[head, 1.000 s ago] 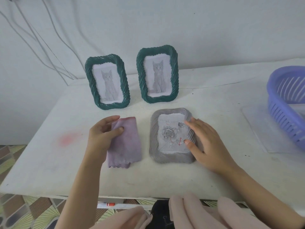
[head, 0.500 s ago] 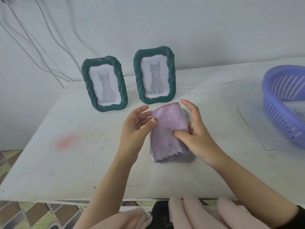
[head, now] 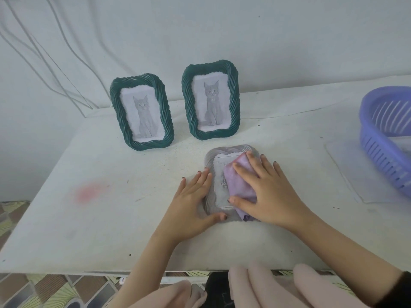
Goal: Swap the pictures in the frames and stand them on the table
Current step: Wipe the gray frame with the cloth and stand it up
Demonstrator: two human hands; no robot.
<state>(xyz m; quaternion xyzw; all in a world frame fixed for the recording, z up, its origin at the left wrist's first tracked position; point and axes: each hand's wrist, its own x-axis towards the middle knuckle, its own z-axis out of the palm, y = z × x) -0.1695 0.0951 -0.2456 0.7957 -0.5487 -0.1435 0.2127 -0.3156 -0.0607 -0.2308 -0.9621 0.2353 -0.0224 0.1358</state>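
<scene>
Right hand (head: 269, 192), cloth (head: 240, 183) over half-hidden picture (head: 221, 172)

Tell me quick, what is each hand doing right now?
Left hand: open, fingers flat on the grey frame at its left edge.
Right hand: open, pressing the purple cloth down on that frame.
</scene>
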